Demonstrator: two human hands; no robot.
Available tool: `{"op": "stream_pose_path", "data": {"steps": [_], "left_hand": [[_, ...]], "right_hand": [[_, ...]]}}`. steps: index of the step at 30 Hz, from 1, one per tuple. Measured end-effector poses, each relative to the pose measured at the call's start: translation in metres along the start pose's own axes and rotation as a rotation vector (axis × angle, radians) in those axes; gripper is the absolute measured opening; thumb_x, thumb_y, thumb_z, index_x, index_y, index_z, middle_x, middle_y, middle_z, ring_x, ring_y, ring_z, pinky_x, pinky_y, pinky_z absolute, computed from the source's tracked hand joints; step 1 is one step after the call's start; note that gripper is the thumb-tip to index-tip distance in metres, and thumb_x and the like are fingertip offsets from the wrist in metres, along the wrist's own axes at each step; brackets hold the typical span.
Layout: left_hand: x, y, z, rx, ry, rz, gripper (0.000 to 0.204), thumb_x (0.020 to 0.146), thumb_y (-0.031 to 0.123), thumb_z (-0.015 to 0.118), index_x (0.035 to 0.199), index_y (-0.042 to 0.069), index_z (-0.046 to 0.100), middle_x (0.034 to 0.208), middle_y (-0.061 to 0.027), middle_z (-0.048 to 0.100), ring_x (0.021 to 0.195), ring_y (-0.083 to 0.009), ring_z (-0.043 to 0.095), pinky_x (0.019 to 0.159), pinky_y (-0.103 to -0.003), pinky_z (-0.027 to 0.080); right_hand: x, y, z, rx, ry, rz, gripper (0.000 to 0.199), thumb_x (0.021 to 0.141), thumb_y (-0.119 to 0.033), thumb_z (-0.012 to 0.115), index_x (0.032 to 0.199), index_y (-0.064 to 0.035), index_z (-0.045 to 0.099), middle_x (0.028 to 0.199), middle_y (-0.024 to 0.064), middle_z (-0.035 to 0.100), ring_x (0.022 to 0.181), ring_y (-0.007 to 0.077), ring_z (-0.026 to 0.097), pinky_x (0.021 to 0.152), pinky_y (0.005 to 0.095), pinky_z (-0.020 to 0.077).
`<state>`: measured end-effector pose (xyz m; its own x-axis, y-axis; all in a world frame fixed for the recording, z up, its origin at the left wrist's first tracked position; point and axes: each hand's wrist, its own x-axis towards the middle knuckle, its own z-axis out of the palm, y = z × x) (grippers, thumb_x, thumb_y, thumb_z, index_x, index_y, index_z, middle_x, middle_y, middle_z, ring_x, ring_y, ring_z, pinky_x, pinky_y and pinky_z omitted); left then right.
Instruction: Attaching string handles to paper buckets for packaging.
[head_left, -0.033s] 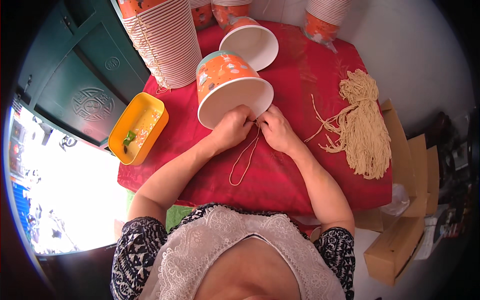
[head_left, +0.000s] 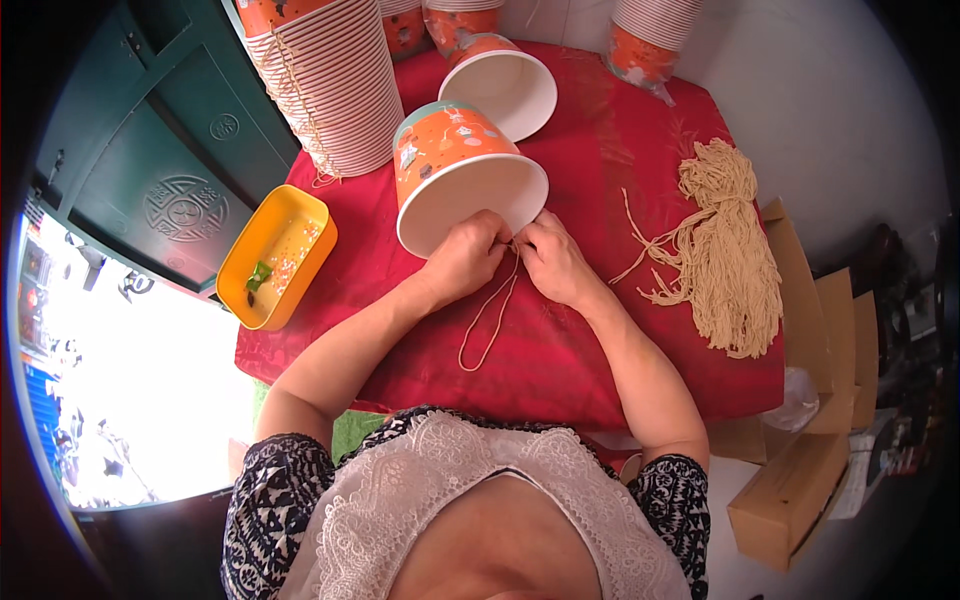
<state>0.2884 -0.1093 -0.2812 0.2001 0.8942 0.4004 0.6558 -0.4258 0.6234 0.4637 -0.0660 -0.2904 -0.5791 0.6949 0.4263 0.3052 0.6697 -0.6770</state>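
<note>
An orange paper bucket (head_left: 455,140) with a white inside and rim lies tilted on the table, its mouth facing me. At its lower rim, my left hand (head_left: 468,252) pinches a thin beige string (head_left: 497,305), the fingers curled just inside the mouth. My right hand (head_left: 556,258) is closed on the same string at the rim's right side. Between the two hands the string comes together, and a loose loop of it hangs down onto the red cloth. My fingertips partly hide where string and rim meet.
A red-covered table (head_left: 600,370) bears a tall stack of paper buckets (head_left: 335,90), another bucket (head_left: 505,90) on its side, a yellow tub (head_left: 322,262) holding small scraps, and a bundle of beige strings (head_left: 735,260). Cardboard boxes (head_left: 790,505) stand right; a green door (head_left: 180,160) is left.
</note>
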Motion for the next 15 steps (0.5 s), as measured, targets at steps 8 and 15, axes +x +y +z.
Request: {"op": "stream_pose_path", "data": {"steps": [8,15], "left_hand": [[-0.0024,0.0021,0.0093,0.231,0.063,0.118,0.005,0.078,0.000,0.058,0.083,-0.001,0.058,0.086,-0.0212,0.061,0.078,-0.0390,0.063,0.070,-0.045,0.052],[-0.0020,-0.0023,0.0079,0.207,0.067,0.101,0.006,0.079,0.002,0.059,0.083,-0.001,0.057,0.086,-0.0208,0.061,0.078,-0.0392,0.063,0.070,-0.046,0.052]], "right_hand": [[0.0014,0.0007,0.0001,-0.035,-0.078,0.109,0.015,0.084,0.000,0.057,0.096,0.0039,0.065,0.116,0.0213,0.058,0.112,0.0385,0.053,0.098,0.0430,0.0427],[0.0002,-0.0047,-0.0010,0.076,0.010,0.036,0.009,0.081,-0.002,0.057,0.081,0.0049,0.064,0.102,0.0195,0.060,0.097,0.0369,0.054,0.090,0.0441,0.0452]]}}
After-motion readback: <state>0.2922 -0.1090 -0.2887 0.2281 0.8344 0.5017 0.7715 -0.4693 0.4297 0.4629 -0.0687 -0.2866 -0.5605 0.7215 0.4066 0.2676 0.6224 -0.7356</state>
